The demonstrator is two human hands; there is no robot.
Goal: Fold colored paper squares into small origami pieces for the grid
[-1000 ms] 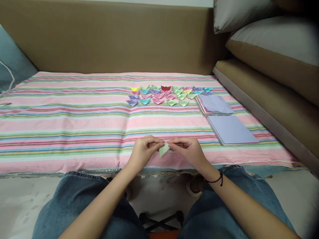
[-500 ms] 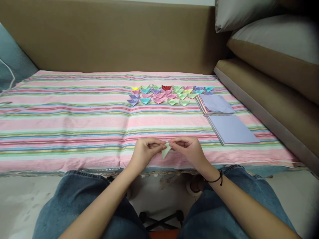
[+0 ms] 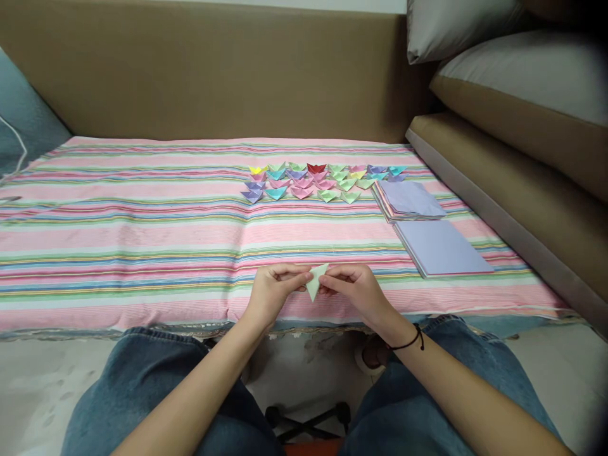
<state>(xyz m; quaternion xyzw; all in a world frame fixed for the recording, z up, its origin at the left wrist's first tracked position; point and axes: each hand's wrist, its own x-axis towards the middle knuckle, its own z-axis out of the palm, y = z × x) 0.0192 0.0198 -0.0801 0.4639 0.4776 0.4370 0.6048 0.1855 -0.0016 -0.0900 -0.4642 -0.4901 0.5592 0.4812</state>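
Observation:
Between my hands is a small pale green folded paper (image 3: pixel 315 283), pointed at its top right and at its bottom. My left hand (image 3: pixel 274 290) pinches its left side between thumb and fingers. From the right, the thumb and fingers of my right hand (image 3: pixel 357 288) close on its other edge; a dark cord circles that wrist. The paper is just above the near part of the striped cloth (image 3: pixel 180 234). Beyond my hands, several small folded paper boats (image 3: pixel 301 192) stand in rows, in pink, green, blue, purple, yellow and red.
Two stacks of square paper lie to the right, a farther stack (image 3: pixel 413 199) and a nearer stack (image 3: pixel 441 247), each with a lavender sheet on top. Brown-grey cushions (image 3: pixel 513 164) border the right side. A brown backrest (image 3: pixel 213 69) rises behind the cloth.
The pale green paper has turned a little in my fingers, and more of it shows, with a point now upward. My right fingers have shifted slightly down along its edge.

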